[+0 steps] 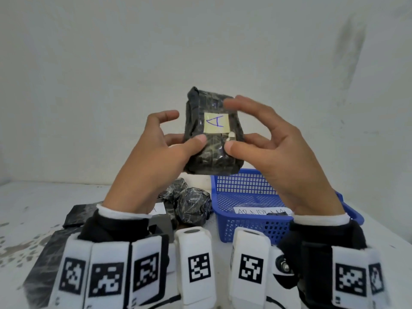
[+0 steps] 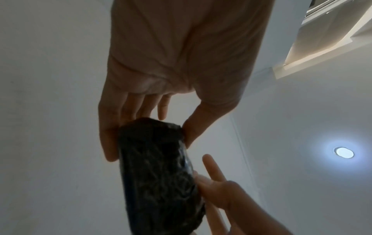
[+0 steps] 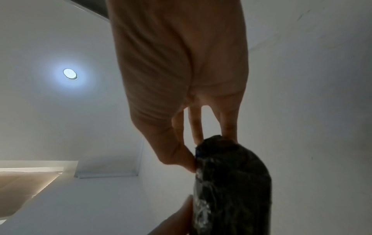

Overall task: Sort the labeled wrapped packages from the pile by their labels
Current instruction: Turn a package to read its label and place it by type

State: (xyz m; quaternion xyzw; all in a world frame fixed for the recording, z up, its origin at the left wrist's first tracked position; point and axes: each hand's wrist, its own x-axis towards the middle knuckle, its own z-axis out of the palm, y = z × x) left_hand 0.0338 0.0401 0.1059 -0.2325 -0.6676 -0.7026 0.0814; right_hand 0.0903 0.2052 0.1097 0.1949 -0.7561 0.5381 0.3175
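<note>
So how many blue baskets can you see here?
1: the blue basket sits on the table at right, below the right hand, beside the pile of wrapped packages.

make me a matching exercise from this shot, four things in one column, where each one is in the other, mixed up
Things:
1. wrapped package
2. yellow label
3. blue basket
4. pile of wrapped packages

Places:
a. on the table, left of the basket
b. held up between the left hand and right hand
c. on the table at the right
d. stuck to the front of the held package

Pairs: 1-b, 2-d, 3-c, 4-a
</note>
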